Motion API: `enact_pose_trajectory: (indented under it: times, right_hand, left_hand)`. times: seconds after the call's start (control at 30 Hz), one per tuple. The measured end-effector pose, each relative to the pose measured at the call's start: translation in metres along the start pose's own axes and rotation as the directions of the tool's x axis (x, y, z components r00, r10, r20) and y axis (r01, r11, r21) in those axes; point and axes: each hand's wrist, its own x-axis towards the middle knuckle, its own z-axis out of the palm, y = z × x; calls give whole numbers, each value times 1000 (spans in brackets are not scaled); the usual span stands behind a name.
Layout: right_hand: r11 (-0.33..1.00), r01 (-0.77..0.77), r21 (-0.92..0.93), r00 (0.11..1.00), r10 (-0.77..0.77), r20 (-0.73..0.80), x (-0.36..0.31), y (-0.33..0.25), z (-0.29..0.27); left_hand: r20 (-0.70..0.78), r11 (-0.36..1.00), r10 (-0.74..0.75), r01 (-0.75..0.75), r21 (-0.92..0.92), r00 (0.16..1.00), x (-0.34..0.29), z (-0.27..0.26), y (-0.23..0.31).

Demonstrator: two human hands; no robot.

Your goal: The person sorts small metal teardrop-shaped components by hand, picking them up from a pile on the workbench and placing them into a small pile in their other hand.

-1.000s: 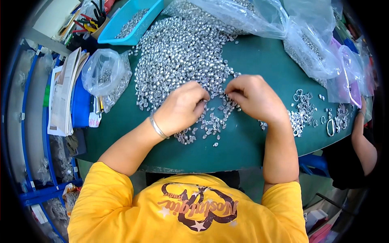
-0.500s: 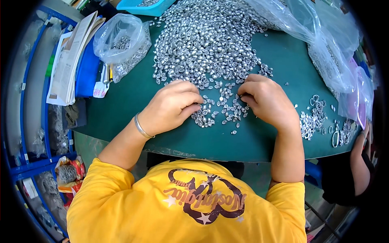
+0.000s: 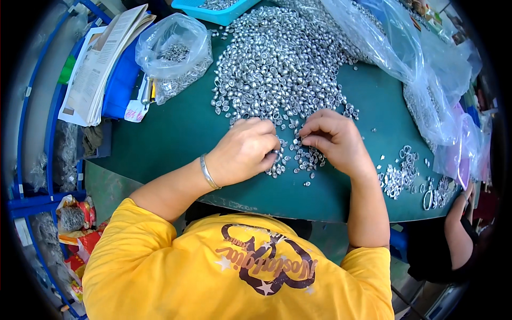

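Observation:
A big heap of small silver teardrop-shaped metal pieces (image 3: pixel 274 69) lies on the green tabletop (image 3: pixel 160 146). Nearer to me is a thin scatter of the same metal pieces (image 3: pixel 309 160). Over the left side of this scatter my left hand (image 3: pixel 244 151) is closed, its fingers curled down and thumb against them; whatever it grips is hidden. On the scatter's right side my right hand (image 3: pixel 336 141) is pinched, thumb and forefinger together at the pieces; what sits between the tips is too small to make out. A metal bangle (image 3: pixel 209 172) circles my left wrist.
A clear bag of metal parts (image 3: pixel 181 64), a newspaper stack (image 3: pixel 101 69) and a blue basket (image 3: pixel 213 10) stand at the far left. Large plastic bags (image 3: pixel 426 101) lie right, beyond loose rings and parts (image 3: pixel 400 176). Another person's arm (image 3: pixel 460 229) is at the right edge.
The whole view has shifted slightly. My right hand has moved left, over the scattered pieces, and its fingertips have come into a pinch. My left hand stays curled at the scatter's left side.

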Motion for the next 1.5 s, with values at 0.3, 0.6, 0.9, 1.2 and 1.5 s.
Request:
enact_pose_trajectory:
  times: [0.3,0.6,0.9,1.2,1.5]
  right_hand:
    - [998,-52,37,998,50,39,0,-3,12]
    - [804,-278,526,960,255,118,-2,-8,22]
    - [862,-221,456,968,249,-1,1,-7,31]
    - [714,-329,618,942,295,160,1,-7,23]
    - [963,144,-227,883,-22,469,-12,-19,-9]
  left_hand:
    - [-89,973,-42,21,-228,995,-3,3,-3]
    - [303,225,-441,431,-874,845,-1,-6,-1]
    - [234,180,-504,366,-913,831,-1,2,-5]
    - [-121,805,-231,120,-580,965,-1,2,-1]
    - [166,166,-516,289,-943,841,-2,-1,-7]
